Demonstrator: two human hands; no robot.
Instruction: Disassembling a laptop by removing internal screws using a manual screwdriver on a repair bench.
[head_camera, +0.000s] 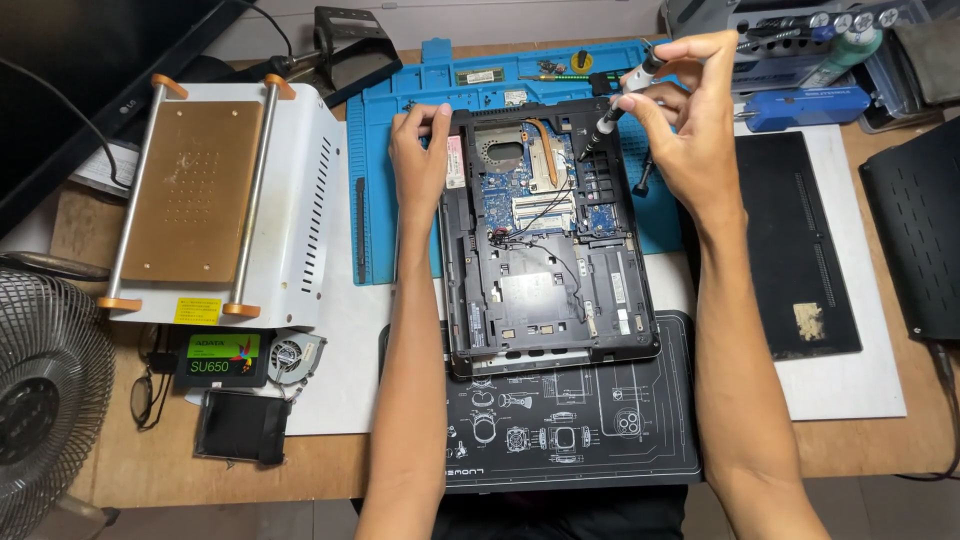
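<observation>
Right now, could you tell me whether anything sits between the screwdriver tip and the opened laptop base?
Nothing visible does: the slim black-and-silver screwdriver in the right hand points straight at the open black laptop base, at its top right corner.
</observation>
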